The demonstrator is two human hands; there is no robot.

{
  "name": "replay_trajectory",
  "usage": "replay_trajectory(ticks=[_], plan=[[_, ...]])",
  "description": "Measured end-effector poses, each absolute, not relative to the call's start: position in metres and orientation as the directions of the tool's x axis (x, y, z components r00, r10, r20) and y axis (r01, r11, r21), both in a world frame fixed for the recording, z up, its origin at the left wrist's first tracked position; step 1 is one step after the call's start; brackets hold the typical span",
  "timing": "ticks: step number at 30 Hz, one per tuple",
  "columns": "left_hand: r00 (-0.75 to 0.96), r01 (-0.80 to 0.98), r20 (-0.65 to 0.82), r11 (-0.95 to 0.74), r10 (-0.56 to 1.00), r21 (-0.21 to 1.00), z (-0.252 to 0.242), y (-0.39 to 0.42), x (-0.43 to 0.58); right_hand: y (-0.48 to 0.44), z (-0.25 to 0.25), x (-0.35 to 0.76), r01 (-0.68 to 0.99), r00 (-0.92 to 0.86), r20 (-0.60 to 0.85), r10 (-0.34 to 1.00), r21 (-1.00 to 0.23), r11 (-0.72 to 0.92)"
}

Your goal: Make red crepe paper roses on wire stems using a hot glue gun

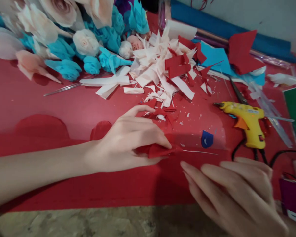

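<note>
My left hand [128, 141] reaches in from the left and pinches a folded red paper piece [160, 150] on a thin wire [199, 152] that sticks out to the right. Its index finger is raised above red scraps [160, 113]. My right hand [236, 194] lies lower right with fingers stretched out flat, pointing left toward the red piece, holding nothing. Both hands hover over a red paper sheet [64, 108] covering the table.
A yellow glue gun [249, 123] with a black cord lies at the right. A pile of white and red paper scraps [160, 65] sits in the middle back. Blue, white and pink paper flowers [71, 39] fill the back left. A small blue scrap [207, 139] lies near the wire.
</note>
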State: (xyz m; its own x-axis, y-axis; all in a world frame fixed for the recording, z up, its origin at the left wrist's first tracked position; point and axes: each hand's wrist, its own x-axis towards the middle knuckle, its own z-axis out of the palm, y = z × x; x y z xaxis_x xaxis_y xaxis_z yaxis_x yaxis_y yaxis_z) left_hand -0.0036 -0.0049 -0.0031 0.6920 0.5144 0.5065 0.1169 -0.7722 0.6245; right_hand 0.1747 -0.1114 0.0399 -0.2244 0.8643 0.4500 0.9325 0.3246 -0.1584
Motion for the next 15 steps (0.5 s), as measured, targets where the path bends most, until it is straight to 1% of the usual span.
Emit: replay_trajectory(ticks=[2, 4, 7, 10, 12, 15], plan=[[0.692, 0.115, 0.505, -0.769, 0.516, 0.629, -0.0030, -0.0052, -0.0030, -0.1040, 0.0363, 0.1733, 0.888, -0.363, 0.395, 0.844, -0.128, 0.442], [0.694, 0.118, 0.503, -0.771, 0.515, 0.626, -0.0030, -0.0055, -0.0027, -0.0997, 0.0342, 0.1761, 0.852, -0.447, 0.360, 0.819, -0.109, 0.513], [0.692, 0.118, 0.507, -0.773, 0.514, 0.623, -0.0029, -0.0054, -0.0027, -0.0991, 0.0335, 0.1790, 0.859, -0.436, 0.385, 0.813, -0.092, 0.504], [0.687, 0.111, 0.516, -0.776, 0.511, 0.621, -0.0028, -0.0051, -0.0031, -0.1004, 0.0354, 0.1789, 0.874, -0.423, 0.371, 0.827, -0.072, 0.480], [0.685, 0.104, 0.523, -0.778, 0.507, 0.620, -0.0028, -0.0050, -0.0034, -0.1000, 0.0370, 0.1790, 0.875, -0.426, 0.349, 0.835, -0.075, 0.478], [0.677, 0.087, 0.535, -0.778, 0.504, 0.622, -0.0029, -0.0051, -0.0038, -0.0987, 0.0375, 0.1793, 0.874, -0.414, 0.356, 0.837, -0.102, 0.476]])
